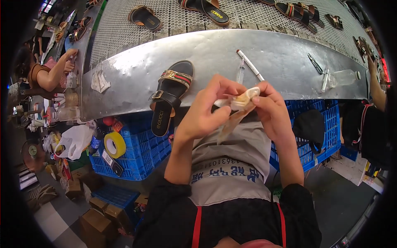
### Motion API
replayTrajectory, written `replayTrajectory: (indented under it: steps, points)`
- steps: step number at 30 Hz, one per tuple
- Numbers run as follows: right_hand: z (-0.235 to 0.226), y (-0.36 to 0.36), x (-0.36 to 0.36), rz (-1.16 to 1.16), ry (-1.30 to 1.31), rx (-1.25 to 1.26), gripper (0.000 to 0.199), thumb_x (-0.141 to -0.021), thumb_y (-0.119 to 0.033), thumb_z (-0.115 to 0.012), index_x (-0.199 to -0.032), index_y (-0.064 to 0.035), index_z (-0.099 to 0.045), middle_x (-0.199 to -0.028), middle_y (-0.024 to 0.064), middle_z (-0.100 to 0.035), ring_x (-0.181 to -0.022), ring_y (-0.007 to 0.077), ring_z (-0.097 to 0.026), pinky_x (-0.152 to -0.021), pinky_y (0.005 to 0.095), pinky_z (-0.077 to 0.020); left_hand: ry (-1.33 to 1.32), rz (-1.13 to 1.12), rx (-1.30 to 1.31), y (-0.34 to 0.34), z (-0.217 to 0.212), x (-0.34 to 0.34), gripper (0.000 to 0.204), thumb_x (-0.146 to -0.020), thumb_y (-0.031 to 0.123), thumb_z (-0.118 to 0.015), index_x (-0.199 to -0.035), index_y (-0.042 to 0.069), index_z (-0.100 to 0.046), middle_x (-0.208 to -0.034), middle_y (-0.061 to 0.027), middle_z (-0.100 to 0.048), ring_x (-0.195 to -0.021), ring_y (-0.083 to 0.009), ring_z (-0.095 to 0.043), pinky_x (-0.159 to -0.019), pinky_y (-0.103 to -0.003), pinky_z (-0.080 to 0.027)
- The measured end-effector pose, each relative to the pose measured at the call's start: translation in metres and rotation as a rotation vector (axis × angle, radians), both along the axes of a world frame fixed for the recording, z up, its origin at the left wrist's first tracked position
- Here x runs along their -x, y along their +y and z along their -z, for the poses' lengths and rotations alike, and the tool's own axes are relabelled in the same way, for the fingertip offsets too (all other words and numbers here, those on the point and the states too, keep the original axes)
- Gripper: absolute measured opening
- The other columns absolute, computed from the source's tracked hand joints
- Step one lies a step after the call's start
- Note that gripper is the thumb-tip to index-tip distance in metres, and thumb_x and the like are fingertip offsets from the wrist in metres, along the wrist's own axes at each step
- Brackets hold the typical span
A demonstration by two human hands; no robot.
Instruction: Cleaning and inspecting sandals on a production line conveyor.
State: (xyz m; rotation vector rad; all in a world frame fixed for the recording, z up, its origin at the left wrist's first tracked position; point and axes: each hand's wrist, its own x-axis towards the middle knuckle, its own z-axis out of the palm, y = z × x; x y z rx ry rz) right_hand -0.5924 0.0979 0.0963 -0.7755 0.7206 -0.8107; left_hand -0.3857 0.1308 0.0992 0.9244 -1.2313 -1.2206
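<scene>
Bunched up between both hands is a stained white cloth (241, 102), with yellow-brown patches and a loose end hanging below. My left hand (209, 109) pinches it from the left, and my right hand (273, 108) grips its other side with thumb and fingers. Just left of my left hand, a black sandal (162, 118) with a striped strap, buckle and gold ornament lies on the metal bench (128, 68), its heel over the near edge. Beyond my hands are a clear syringe (240, 71) and a white marker pen (250, 65) with a dark end.
Sandals (144, 18) stand on the mesh conveyor (244, 16) behind the bench. Crumpled tissue (100, 82) lies left; a clear bottle (343, 78) and a slim dark tool (315, 63) lie right. Blue crates (136, 159) flank me, one bearing yellow tape (115, 145). A co-worker's arm (51, 76) shows left.
</scene>
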Motion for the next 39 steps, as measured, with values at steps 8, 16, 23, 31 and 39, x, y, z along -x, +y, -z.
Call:
replayTrajectory:
  steps: [8,16,23,31,39]
  points:
    - [-0.004,-0.003,-0.001,-0.019,0.048,-0.033,0.011,-0.096,-0.014,-0.064,-0.104,-0.0072,-0.063,-0.089,-0.0011,-0.063,-0.075,0.0047,-0.058,-0.062,0.0214,-0.0435,0.251,0.244,-0.286,-0.007,0.001,0.006,0.031,-0.098,0.012,-0.070,-0.125,0.004,-0.056,-0.091,0.0026,-0.056,-0.085,-0.0048,-0.053,-0.073,-0.022,-0.042]
    - [-0.003,-0.001,0.007,-0.199,-0.093,-0.232,0.022,-0.095,-0.020,-0.067,-0.107,-0.0013,-0.064,-0.074,0.0012,-0.059,-0.051,0.0051,-0.045,-0.042,0.0230,-0.0295,0.576,0.351,-0.260,-0.015,0.009,-0.012,0.028,-0.101,0.018,-0.061,-0.124,0.003,-0.058,-0.083,0.0021,-0.051,-0.066,-0.0017,-0.045,-0.054,-0.019,-0.032]
    - [-0.003,0.000,0.012,-0.215,-0.250,-0.368,0.035,-0.098,-0.018,-0.062,-0.123,0.0075,-0.061,-0.079,0.0044,-0.059,-0.046,0.0057,-0.041,-0.040,0.0228,-0.0281,0.105,0.279,-0.404,-0.012,-0.003,-0.012,0.027,-0.106,0.030,-0.060,-0.105,0.004,-0.068,-0.088,0.0024,-0.063,-0.074,-0.0021,-0.054,-0.064,-0.019,-0.042]
    - [0.000,0.004,0.010,-0.292,-0.145,-0.299,0.036,-0.093,-0.013,-0.071,-0.123,0.0030,-0.058,-0.080,0.0023,-0.058,-0.045,0.0039,-0.039,-0.039,0.0217,-0.0274,0.198,0.157,-0.282,-0.008,0.015,-0.017,0.024,-0.103,0.028,-0.068,-0.098,0.005,-0.068,-0.085,0.0041,-0.064,-0.077,-0.0024,-0.055,-0.066,-0.020,-0.044]
    - [0.004,0.013,0.009,-0.207,-0.189,-0.339,0.035,-0.092,-0.012,-0.073,-0.120,0.0025,-0.057,-0.079,0.0009,-0.057,-0.042,0.0043,-0.038,-0.039,0.0229,-0.0273,0.295,0.118,-0.360,-0.011,0.025,-0.020,0.023,-0.102,0.027,-0.070,-0.096,0.005,-0.068,-0.083,0.0044,-0.063,-0.075,-0.0021,-0.054,-0.063,-0.020,-0.042]
